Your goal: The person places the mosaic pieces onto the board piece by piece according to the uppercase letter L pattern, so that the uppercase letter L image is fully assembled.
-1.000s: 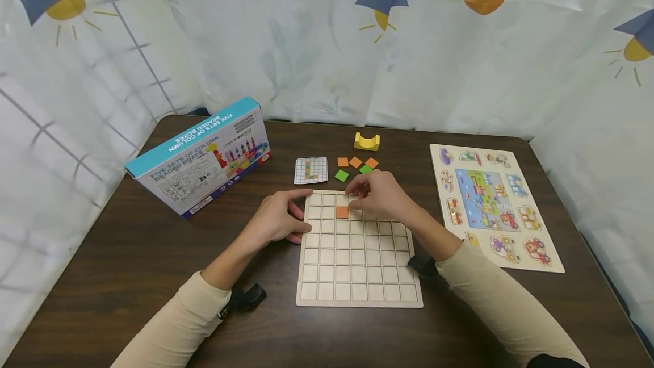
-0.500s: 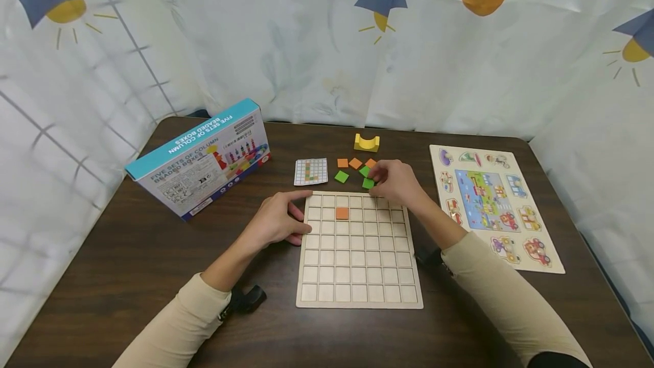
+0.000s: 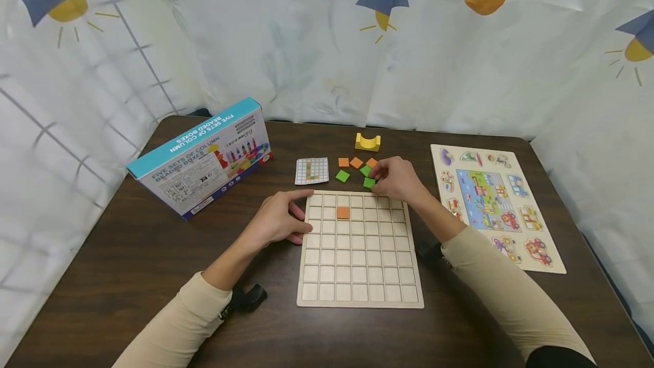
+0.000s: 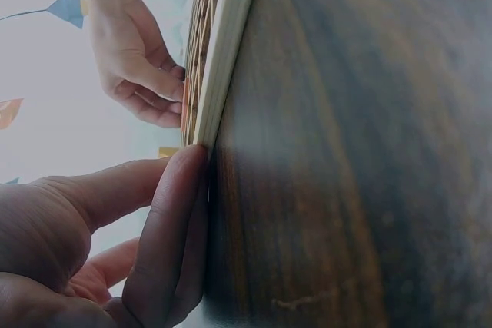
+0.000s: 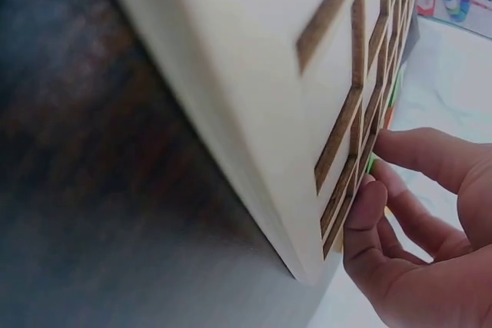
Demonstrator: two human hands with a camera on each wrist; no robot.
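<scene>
The left hand (image 3: pixel 276 217) rests at the wooden grid board (image 3: pixel 360 305), its fingers touching the upper left edge and corner. In the left wrist view, the fingers of the left hand (image 4: pixel 146 220) lie against the board's side (image 4: pixel 231 28). One orange tile (image 3: pixel 343 213) sits in a cell near the top. Beyond the board's far edge, the right hand (image 3: pixel 398 180) has thumb and finger around a green tile (image 3: pixel 369 183). A bit of green (image 5: pixel 371 164) shows between the digits of the right hand (image 5: pixel 430 213) in the right wrist view.
Loose orange tiles (image 3: pixel 343 162) and green tiles (image 3: pixel 342 175) lie behind the board, near a yellow block (image 3: pixel 367 142) and a patterned card (image 3: pixel 311 170). A box (image 3: pixel 214 158) stands at the left; a picture puzzle (image 3: pixel 482 197) lies at the right.
From over the board beside the orange tile, the right hand has moved back and right to the green tiles. The left hand has stayed at the board's edge.
</scene>
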